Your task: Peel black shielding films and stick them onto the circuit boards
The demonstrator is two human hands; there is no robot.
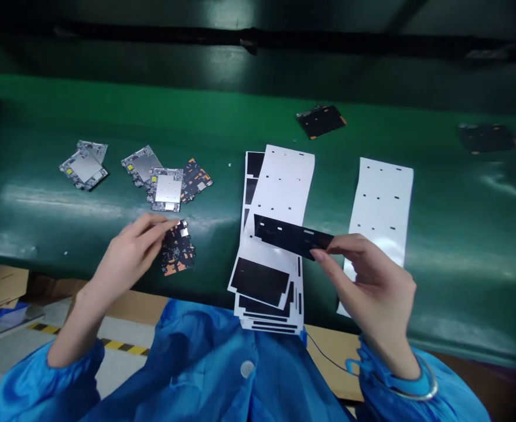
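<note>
**Right hand point(372, 281) pinches a black adhesive strip point(290, 236) above a stack of liner sheets point(269, 246)**

The right hand's thumb and fingertips press together on the strip's right end, holding it flat and tilted just over the stack. The hand hides the lower part of a separate white liner sheet point(383, 205), which lies on the green conveyor belt point(258, 117) and shows rows of small dark slots.

The left hand point(128, 258) sits beside the stack, its fingers close together and their tips at the upper edge of a dark circuit board point(177, 249) with orange patches. Whether they pinch the board or only touch it, I cannot tell.

Just above that board, a metal-shielded circuit board point(167, 189) overlaps a dark one point(195, 180), with another shielded board point(141, 165) beside them. Further left lies a small overlapping pair point(83, 165). Two more dark boards sit well apart, up the belt: one point(320, 121) is sharp, and the other point(487, 138) is blurred.

Below the belt's near edge are cardboard point(0, 287) and yellow-and-black hazard tape point(126, 347). Blue sleeves point(205, 363) cover the view's lower edge.
</note>
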